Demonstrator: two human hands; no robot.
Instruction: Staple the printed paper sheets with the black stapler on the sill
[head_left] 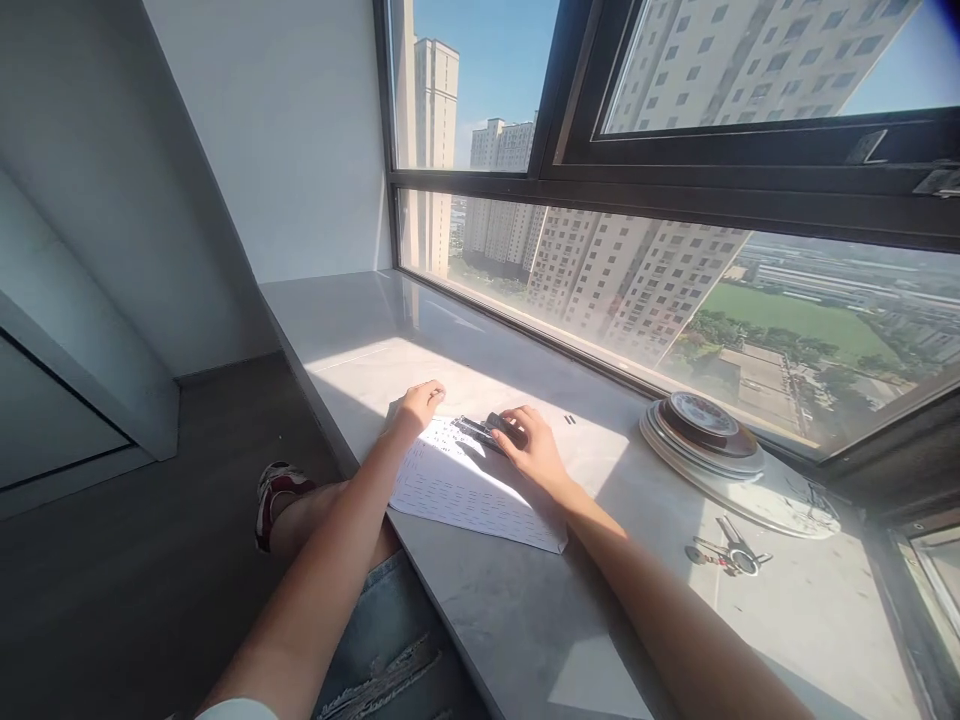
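Observation:
A white sheet of paper [472, 495] with rows of small dark marks lies on the pale marble-look sill. My left hand [422, 405] is closed at the sheet's far left edge, fingers pressed together; what it holds, if anything, is too small to make out. Over the sheet's far right part, my right hand [531, 445] grips a dark oblong object [506, 430] between thumb and fingers. Beside it, a thin black-and-silver piece [474, 428] lies over the paper. Two small dark sticks [570, 419] rest on the sill to the right of my right hand.
Stacked plates [701, 445] stand at the right by the window [637, 290]. Nearer me lies a small metal piece with spread arms [729, 550]. The sill's front edge [431, 590] runs beside my leg, and a wall [300, 150] closes the far end.

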